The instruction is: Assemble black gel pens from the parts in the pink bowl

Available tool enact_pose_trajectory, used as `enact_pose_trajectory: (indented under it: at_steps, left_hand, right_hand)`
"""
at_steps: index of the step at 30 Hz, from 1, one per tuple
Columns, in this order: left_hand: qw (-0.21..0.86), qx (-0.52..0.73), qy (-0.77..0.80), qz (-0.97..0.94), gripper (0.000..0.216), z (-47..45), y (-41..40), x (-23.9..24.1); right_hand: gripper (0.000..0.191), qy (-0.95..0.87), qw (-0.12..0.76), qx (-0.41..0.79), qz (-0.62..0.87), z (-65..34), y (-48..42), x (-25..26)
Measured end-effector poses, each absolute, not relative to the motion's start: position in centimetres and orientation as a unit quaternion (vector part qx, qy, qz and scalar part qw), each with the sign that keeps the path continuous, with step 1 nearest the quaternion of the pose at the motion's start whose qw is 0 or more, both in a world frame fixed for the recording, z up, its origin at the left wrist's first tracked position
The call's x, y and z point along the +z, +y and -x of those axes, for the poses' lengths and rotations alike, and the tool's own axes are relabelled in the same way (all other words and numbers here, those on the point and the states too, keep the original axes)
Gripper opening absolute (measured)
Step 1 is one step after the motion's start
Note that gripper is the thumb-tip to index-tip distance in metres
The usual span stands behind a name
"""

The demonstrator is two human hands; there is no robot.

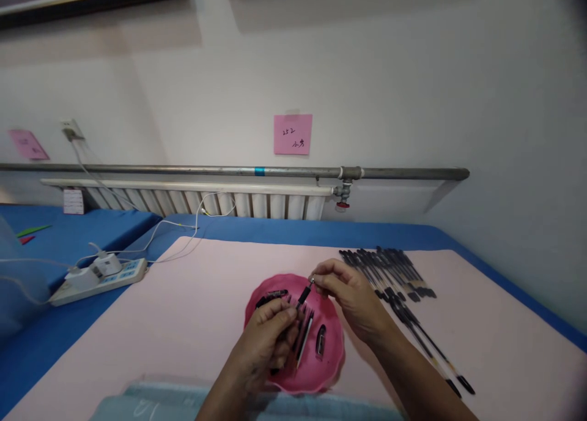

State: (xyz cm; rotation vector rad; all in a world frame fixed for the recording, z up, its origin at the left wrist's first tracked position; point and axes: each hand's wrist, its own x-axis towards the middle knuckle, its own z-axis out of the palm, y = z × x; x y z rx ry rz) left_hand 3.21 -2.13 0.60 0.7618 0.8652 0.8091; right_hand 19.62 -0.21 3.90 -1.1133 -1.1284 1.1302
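My left hand (270, 332) is closed around the barrel of a pen (303, 295) with a black grip, held tilted above a pink bowl (337, 360). The fingertips of my right hand (351, 295) pinch the pen's upper end, where a small shiny tip shows. Inside the bowl lie a black pen cap (320, 341), slim pen parts (305, 341) and several more dark caps (276, 294) near the far rim. My left hand hides part of the bowl's contents.
Rows of black pens (389, 271) lie to the right, with a few longer pens (431, 341) nearer me. A white power strip (101, 280) with cables sits at the left. Light blue cloth (169, 402) lies along the front edge. A radiator (257, 204) and pipe run behind the table.
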Motion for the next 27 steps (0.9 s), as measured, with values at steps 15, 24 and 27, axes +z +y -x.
enact_pose_trajectory:
  at_steps: [15,24,27]
  left_hand:
    - [0.836,0.364,0.319,-0.258,0.028,-3.0,-2.1,0.7]
    - [0.808,0.379,0.352,-0.284,0.031,-3.4,-2.4,0.9]
    - [0.803,0.382,0.349,-0.295,0.031,-3.4,-2.5,1.0]
  right_hand:
    - [0.019,-0.451,0.598,0.525,0.404,-19.0,0.1,2.3]
    - [0.026,-0.428,0.611,0.535,0.396,-18.5,0.2,2.0]
    - [0.031,-0.407,0.604,0.566,0.386,-18.2,-0.1,2.4]
